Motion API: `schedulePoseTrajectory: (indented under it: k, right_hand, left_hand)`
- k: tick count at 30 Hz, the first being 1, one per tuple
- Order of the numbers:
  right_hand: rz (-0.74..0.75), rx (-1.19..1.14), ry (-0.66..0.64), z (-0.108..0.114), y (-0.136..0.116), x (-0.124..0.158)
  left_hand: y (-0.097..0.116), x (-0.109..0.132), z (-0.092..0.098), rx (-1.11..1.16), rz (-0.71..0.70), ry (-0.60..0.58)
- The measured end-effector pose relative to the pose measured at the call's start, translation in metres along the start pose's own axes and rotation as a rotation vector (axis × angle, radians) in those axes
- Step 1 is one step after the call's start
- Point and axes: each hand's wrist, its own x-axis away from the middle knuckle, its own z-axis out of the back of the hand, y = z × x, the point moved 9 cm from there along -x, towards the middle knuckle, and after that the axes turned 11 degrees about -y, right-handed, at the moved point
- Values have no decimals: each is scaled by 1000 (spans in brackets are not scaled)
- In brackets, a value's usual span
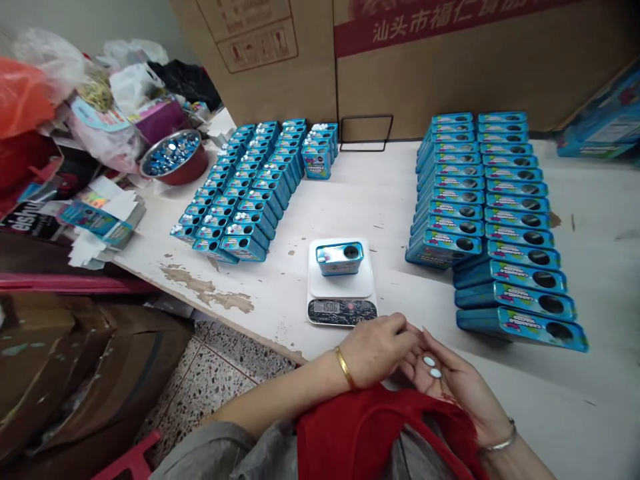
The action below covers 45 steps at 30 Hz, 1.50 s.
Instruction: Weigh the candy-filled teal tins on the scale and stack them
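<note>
My right hand (463,380) is turned palm up near the table's front edge, with two white candy tablets (433,367) lying in it. Over its fingertips, my left hand (377,347) is curled with the fingers drawn together; whatever is between them is hidden. Just beyond my left hand stands a white digital scale (342,288) with a lit display. On its plate rests one blue tin (340,260) with a shiny top and a round dark hole at the right.
Rows of blue tins (523,233) stand at the right. More tins (240,193), many with white tablets on top, stand at the left. Behind them are a wire frame (367,116) and large cartons (450,73). A red bowl (187,168) of wrapped pieces sits far left.
</note>
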Motion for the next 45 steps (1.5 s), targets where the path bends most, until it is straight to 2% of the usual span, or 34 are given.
schedulePoseTrajectory:
  k: [4,10,16,19,24,27,30,32,36,38,41,45]
  right_hand:
    - [-3,-22,14,5,5,1]
    - [-3,-14,-23,-1,6,1]
    - [-5,-22,-9,2,7,0]
    - [-3,-10,-12,-2,6,-1]
    - [-42,-4,-9,-15,8,0]
    - [-37,-10,-14,-16,7,0]
    - [-22,-24,-17,-14,4,0]
    - [-11,-31,-19,-13,2,0]
    - [-4,-14,-15,-8,-1,-3]
    - [7,15,40,3,-3,-5]
    - [63,37,123,19,-9,-6]
    - [158,34,181,28,-18,-3]
  left_hand:
    - [-2,3,0,-29,24,16]
    - [-2,12,7,-29,-12,54]
    - [-4,16,12,25,9,176]
    - [-10,21,38,147,-15,290]
    - [-42,33,120,211,8,598]
    - [-62,31,148,137,79,655]
    - [-73,26,151,39,127,586]
    - [-77,31,150,-2,146,584]
    - [-82,65,155,-62,193,775]
    - [-86,84,152,-95,237,850]
    - [-95,105,142,-132,324,892]
    - [-107,126,133,-108,409,970]
